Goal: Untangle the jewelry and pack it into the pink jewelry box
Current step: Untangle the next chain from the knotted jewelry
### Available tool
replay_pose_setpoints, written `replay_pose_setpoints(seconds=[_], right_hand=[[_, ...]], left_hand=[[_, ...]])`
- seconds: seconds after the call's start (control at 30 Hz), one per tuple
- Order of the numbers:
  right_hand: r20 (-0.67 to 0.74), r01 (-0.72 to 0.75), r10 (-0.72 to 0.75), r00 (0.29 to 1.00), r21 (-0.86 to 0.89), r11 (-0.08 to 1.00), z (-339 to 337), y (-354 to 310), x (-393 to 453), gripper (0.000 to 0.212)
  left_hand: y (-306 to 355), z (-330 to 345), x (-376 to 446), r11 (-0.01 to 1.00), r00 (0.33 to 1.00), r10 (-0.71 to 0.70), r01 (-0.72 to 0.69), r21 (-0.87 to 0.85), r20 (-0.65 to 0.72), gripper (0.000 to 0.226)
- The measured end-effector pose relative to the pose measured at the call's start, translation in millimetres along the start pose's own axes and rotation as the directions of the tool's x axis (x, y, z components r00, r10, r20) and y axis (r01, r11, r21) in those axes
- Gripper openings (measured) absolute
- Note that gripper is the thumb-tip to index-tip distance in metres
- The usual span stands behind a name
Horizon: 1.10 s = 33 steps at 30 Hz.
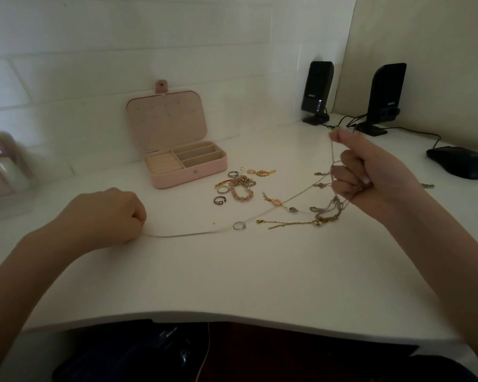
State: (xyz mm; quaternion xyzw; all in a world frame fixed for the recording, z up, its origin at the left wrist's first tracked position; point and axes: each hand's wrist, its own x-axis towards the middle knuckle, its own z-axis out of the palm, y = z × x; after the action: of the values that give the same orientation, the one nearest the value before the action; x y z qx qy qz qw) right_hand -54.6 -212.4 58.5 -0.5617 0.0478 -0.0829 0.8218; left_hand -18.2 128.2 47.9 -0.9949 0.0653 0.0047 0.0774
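Our left hand point(113, 213) pinches the thin chain point(193, 233), our right hand point(370, 172) grips the tangle point(329, 213); pulling apart risks tightening knots.

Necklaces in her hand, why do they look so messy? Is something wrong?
Yes. The chains hanging from the right hand are knotted into one clump, silver and gold snarled together. One thin strand runs across the desk to the left hand. The pink jewelry box is open, its compartments apparently empty.
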Motion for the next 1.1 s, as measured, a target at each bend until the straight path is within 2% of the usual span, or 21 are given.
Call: replay_pose_setpoints(seconds=[0.1, 0.17, 0.27, 0.33, 0.37, 0.43, 0.47, 0.5, 0.57, 0.7, 0.83, 0.93, 1.1], right_hand=[[0.095, 0.011, -0.002, 0.995, -0.089, 0.996, 11, 3, -3, 0.017], [0.165, 0.034, -0.01, 0.986, -0.142, 0.989, 18, 5, -5, 0.019], [0.264, 0.082, -0.026, 0.964, -0.2, 0.976, 27, 5, -10, 0.016], [0.312, 0.106, -0.034, 0.949, -0.218, 0.97, 32, 4, -12, 0.019], [0.331, 0.115, -0.035, 0.943, -0.225, 0.968, 35, 4, -13, 0.021], [0.361, 0.126, -0.036, 0.932, -0.23, 0.965, 41, 4, -14, 0.023], [0.372, 0.128, -0.035, 0.927, -0.227, 0.965, 44, 4, -14, 0.024], [0.382, 0.13, -0.036, 0.923, -0.223, 0.966, 47, 5, -14, 0.024], [0.395, 0.134, -0.04, 0.918, -0.214, 0.968, 53, 6, -13, 0.024], [0.389, 0.135, -0.044, 0.92, -0.209, 0.969, 58, 9, -12, 0.018], [0.382, 0.125, -0.044, 0.923, -0.188, 0.974, 59, 9, -13, 0.018], [0.391, 0.119, -0.039, 0.92, -0.183, 0.976, 60, 10, -13, 0.019], [0.366, 0.105, -0.029, 0.93, -0.19, 0.976, 53, 8, -11, 0.02]], left_hand=[[11, -2, -2, 0.993, 0.996, 0.035, -0.025, 0.113, -0.083, 0.022], [18, -6, -1, 0.992, 0.989, 0.054, -0.036, 0.123, -0.138, 0.024], [24, -10, 2, 0.996, 0.986, 0.09, -0.089, 0.015, -0.141, 0.027], [26, -11, 6, 0.963, 0.978, 0.148, -0.175, -0.203, -0.145, 0.032], [30, -12, 7, 0.903, 0.969, 0.178, -0.23, -0.364, -0.171, 0.033], [43, -16, 5, 0.686, 0.95, 0.222, -0.312, -0.658, -0.219, 0.012], [54, -20, 1, 0.574, 0.943, 0.261, -0.323, -0.752, -0.206, 0.009], [65, -23, -3, 0.473, 0.935, 0.307, -0.312, -0.824, -0.178, 0.024], [87, -24, -10, 0.329, 0.91, 0.381, -0.299, -0.896, -0.163, 0.042], [116, -23, -15, 0.171, 0.904, 0.339, -0.332, -0.928, -0.261, 0.035], [124, -18, -11, 0.125, 0.903, 0.285, -0.368, -0.921, -0.322, 0.034], [128, -15, -8, 0.108, 0.904, 0.263, -0.374, -0.921, -0.337, 0.021], [121, -16, -8, 0.135, 0.914, 0.256, -0.357, -0.924, -0.316, 0.012]])
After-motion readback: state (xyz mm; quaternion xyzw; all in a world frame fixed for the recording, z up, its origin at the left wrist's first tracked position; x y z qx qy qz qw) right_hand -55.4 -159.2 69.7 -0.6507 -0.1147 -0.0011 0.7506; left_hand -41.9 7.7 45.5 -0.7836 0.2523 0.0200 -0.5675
